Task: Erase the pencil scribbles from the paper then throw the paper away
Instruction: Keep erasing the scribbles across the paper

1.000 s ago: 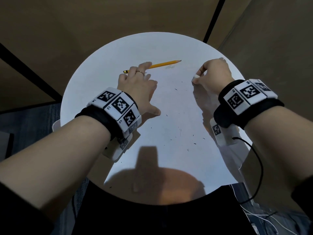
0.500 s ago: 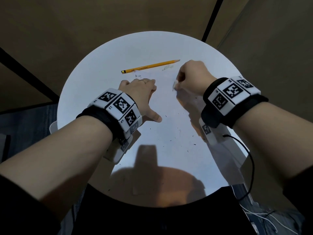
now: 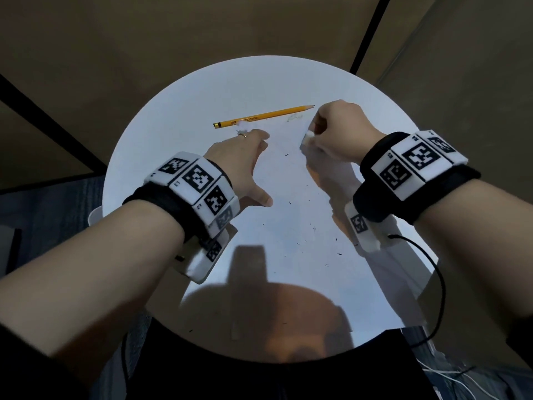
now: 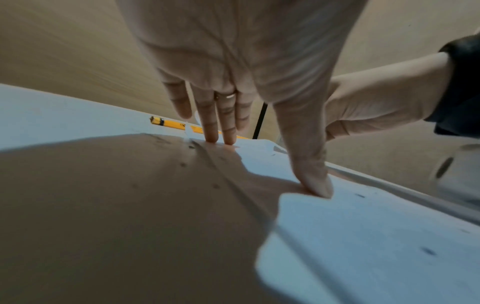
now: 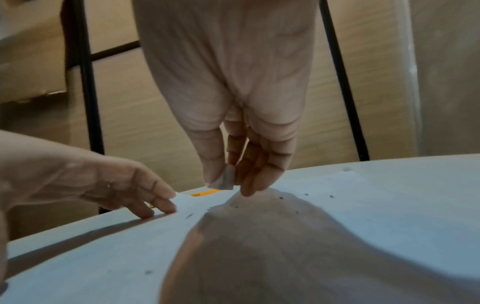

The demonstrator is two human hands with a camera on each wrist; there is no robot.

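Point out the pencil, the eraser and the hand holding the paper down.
pencil (image 3: 264, 116): head view, middle of its yellow shaft.
eraser (image 5: 226, 181): right wrist view, the white block's exposed face, pinched by the right hand (image 5: 228, 107).
left hand (image 3: 236, 163): head view, back of the hand, fingers on the paper (image 3: 288, 215).

1. Dim room, and the round white bench (image 3: 178, 116) glows pale blue, the brightest thing in view.
2. A head-shaped shadow darkens its near edge.
3. Wrist views are soft, smeared and bowed at the edges.
4. Brown reflections spread under each hand.

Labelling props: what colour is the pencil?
Yellow pencil, with a dark band near its blunt end; head view shows it best.
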